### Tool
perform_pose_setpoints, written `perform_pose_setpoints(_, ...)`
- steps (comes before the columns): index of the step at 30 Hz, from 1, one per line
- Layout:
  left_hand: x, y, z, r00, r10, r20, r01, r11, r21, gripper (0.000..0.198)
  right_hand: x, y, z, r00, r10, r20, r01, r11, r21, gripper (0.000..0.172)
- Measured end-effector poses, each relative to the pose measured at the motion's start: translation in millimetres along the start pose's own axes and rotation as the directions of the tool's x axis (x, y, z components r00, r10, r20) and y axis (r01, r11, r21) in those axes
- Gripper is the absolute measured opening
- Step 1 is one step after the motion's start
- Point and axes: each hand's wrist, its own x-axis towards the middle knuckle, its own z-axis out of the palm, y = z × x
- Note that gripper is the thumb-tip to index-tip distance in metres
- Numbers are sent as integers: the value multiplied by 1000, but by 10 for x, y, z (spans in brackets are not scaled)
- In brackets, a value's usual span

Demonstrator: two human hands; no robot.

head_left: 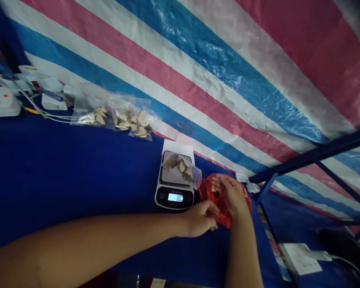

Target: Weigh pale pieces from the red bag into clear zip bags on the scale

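My left hand (198, 219) and my right hand (231, 195) both grip a crumpled red plastic bag (223, 204) at the table's right side. Pale chunks (213, 188) show at its mouth, by my right fingers. Just left of my hands stands a digital kitchen scale (175, 199), its lit display showing about 88. A clear plastic bag of pale brown, flaky pieces (181, 167) lies on the scale's platform and touches neither hand.
Further left on the blue tablecloth (63, 180) lie several clear bags of similar pieces (132, 122), near a power strip (1, 102) and white boxes (54, 102). A striped tarpaulin (198, 72) fills the background. A blue metal frame (313, 156) and a white socket (300, 259) are at right.
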Motion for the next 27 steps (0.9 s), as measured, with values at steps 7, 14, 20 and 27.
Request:
perform_pose_setpoints(7, -23, 33, 11, 1000, -15, -16, 15, 1000, 3, 30, -35, -89, -380, 987, -77, -138, 1, 877, -480, 32)
perform_pose_setpoints(14, -20, 39, 12, 1000, -20, 3, 20, 1000, -10, 31, -35, -60, -569, 971, -228, -75, 29, 420, -907, 27)
perform_pose_setpoints(20, -55, 87, 12, 1000, -22, 23, 22, 1000, 5, 30, 91, 113, -684, 982, -187, 2, 66, 338, -939, 36)
perform_pose_setpoints(27, -41, 79, 10, 999, -22, 27, 22, 1000, 13, 28, 112, 134, -782, 968, -242, -64, 3, 268, -963, 30)
